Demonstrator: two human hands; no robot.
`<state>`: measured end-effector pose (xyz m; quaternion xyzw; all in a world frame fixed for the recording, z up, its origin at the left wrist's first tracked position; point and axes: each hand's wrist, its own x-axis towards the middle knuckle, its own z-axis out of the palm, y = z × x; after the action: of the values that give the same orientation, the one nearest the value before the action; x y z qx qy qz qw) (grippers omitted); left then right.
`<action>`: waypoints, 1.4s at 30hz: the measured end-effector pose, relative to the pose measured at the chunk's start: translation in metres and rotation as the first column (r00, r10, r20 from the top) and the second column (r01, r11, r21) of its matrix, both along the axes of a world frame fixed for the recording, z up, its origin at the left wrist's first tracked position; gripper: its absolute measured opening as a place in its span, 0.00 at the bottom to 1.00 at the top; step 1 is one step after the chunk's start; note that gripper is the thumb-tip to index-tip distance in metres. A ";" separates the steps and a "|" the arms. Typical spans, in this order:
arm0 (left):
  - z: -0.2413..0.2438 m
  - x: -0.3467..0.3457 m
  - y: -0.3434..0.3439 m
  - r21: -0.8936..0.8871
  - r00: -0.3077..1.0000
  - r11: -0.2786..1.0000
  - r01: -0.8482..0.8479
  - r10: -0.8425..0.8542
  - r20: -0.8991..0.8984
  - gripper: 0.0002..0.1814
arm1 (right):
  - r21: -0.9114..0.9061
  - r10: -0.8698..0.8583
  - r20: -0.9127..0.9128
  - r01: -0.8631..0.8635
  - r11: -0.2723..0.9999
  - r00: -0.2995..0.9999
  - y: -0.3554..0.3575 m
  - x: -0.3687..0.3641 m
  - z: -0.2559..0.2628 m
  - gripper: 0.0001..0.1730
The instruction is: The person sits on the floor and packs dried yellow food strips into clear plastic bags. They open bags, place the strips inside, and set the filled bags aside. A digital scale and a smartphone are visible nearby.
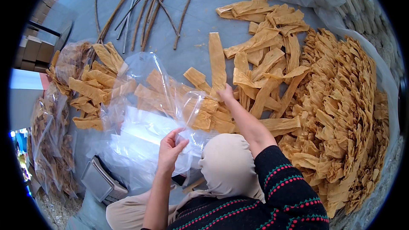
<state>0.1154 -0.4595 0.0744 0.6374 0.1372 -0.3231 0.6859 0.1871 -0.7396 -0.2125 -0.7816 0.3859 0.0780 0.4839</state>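
Observation:
My right hand (225,93) is stretched forward, its fingers at the lower end of a long, flat, tan dried sheet strip (217,60); the grip is partly hidden. Nearer my body, my left hand (172,147) pinches the edge of a clear plastic bag (153,83) between thumb and fingers. Several folded tan strips (204,110) lie between the hands, some of them seen through the plastic. White sheets (143,127) rest under the film. Beyond my right hand is a loose spread of similar strips (266,64).
A tall heap of tan strips (335,118) fills the right side. Filled plastic bags (51,137) and more strips (91,86) lie at left, with a digital scale (100,182) nearer me. Long thin sticks (155,12) lie across the far surface. Cardboard boxes (35,49) stand far left.

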 end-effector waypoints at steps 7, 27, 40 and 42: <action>-0.008 0.034 0.003 -0.040 0.988 0.991 -0.129 0.132 0.084 0.12 | 0.372 -0.006 0.485 -0.201 0.906 0.875 -0.008 -0.068 0.144 0.23; 0.018 0.062 -0.048 0.072 0.973 0.996 0.043 -0.058 0.222 0.09 | 0.279 0.598 0.173 -0.621 0.732 0.783 -0.008 -0.175 0.130 0.22; -0.001 0.023 -0.022 0.087 0.982 0.995 0.049 -0.064 0.176 0.16 | -0.353 -0.506 0.354 0.614 0.706 0.786 0.001 -0.177 0.093 0.30; -0.005 0.018 -0.018 0.103 0.987 0.994 0.033 -0.049 0.153 0.16 | -0.430 -0.652 0.234 0.678 0.596 0.721 -0.009 -0.210 0.090 0.34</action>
<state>0.1339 -0.4770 0.0696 0.6970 0.0863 -0.2795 0.6547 -0.0228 -0.7487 -0.1230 -0.6781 0.6426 -0.2281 0.2743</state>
